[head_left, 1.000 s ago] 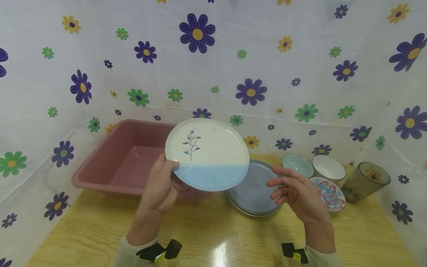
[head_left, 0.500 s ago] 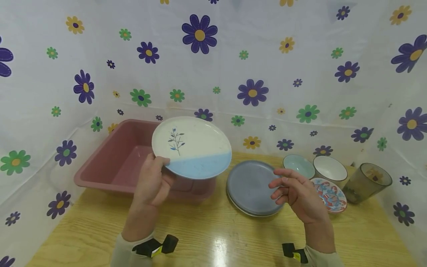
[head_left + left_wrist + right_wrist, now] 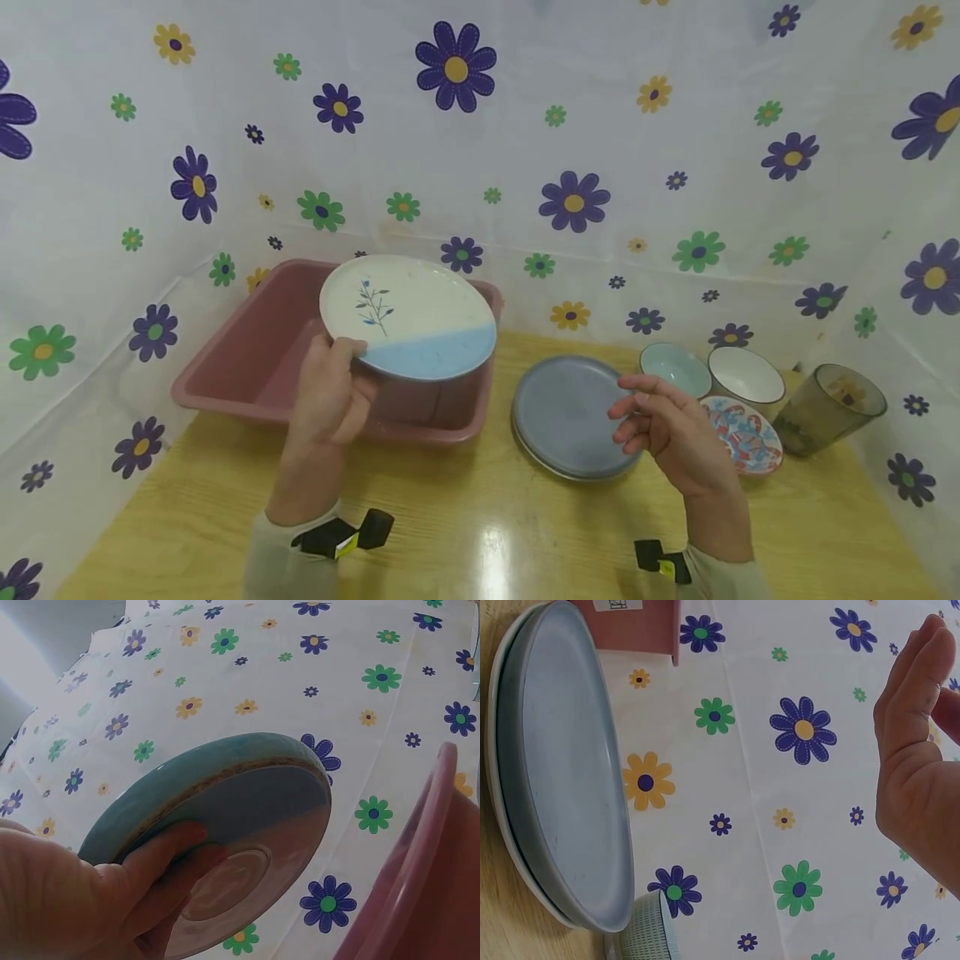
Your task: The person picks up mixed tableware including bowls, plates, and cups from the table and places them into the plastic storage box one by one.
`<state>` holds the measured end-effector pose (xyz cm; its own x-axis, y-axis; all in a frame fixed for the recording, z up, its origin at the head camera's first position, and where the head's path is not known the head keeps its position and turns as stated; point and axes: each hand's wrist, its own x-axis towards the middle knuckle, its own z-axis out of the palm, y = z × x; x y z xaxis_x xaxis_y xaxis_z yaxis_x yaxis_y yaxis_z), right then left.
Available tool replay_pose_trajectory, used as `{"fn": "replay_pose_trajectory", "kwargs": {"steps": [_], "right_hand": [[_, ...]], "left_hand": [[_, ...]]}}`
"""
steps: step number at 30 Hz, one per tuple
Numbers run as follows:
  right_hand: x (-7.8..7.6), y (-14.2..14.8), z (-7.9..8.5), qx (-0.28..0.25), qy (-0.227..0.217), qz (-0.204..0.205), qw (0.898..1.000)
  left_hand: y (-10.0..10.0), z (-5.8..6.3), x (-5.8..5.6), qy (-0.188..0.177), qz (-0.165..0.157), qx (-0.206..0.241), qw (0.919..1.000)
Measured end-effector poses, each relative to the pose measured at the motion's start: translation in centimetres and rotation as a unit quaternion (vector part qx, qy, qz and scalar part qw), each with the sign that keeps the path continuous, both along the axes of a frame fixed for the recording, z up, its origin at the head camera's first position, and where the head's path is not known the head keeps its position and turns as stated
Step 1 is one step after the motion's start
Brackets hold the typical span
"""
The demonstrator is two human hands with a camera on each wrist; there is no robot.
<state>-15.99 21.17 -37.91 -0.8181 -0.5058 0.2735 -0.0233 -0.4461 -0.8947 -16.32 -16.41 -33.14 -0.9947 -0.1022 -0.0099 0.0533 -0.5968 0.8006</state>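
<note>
A cream and light-blue plate [image 3: 420,321] with a small plant drawing is tilted in the air over the pink basin [image 3: 258,367]. My left hand [image 3: 326,396] grips its near left rim, thumb on the face. In the left wrist view, the fingers [image 3: 169,859] support the plate's underside [image 3: 259,825]. My right hand [image 3: 678,429] holds nothing and hovers with loosely bent fingers beside a grey plate [image 3: 573,417]. That grey plate lies stacked on a pale one, as the right wrist view [image 3: 577,772] also shows.
Right of the stack stand a pale green bowl [image 3: 675,369], a white bowl [image 3: 746,373], a red-and-blue patterned dish [image 3: 742,437] and a brownish see-through cup [image 3: 832,408]. A flowered white curtain [image 3: 495,150] closes off the back and sides of the wooden table [image 3: 420,533].
My left hand has carried the cream and blue plate leftward and slightly up, from beside the grey plate to over the basin. The right hand has stayed nearly still.
</note>
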Motion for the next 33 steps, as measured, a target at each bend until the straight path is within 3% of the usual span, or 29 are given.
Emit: {"fn": "replay_pose_trajectory", "kwargs": {"steps": [7, 14, 24, 33], "right_hand": [[0.0, -0.4, 0.2, 0.003, 0.000, 0.001, 1.000], [0.1, -1.2, 0.3, 0.007, -0.008, 0.003, 1.000], [-0.1, -2.4, -0.4, -0.002, -0.015, 0.023, 1.000], [-0.1, -3.0, -0.6, 0.049, -0.031, -0.015, 0.998]], "left_hand": [[-1.6, 0.4, 0.6, -0.009, 0.001, 0.008, 0.9999], [-3.7, 0.6, 0.3, -0.034, -0.001, -0.013, 0.9993], [-5.6, 0.8, 0.7, -0.032, -0.010, 0.005, 0.9994], [-6.5, 0.8, 0.6, -0.054, -0.007, -0.002, 0.9985]]}}
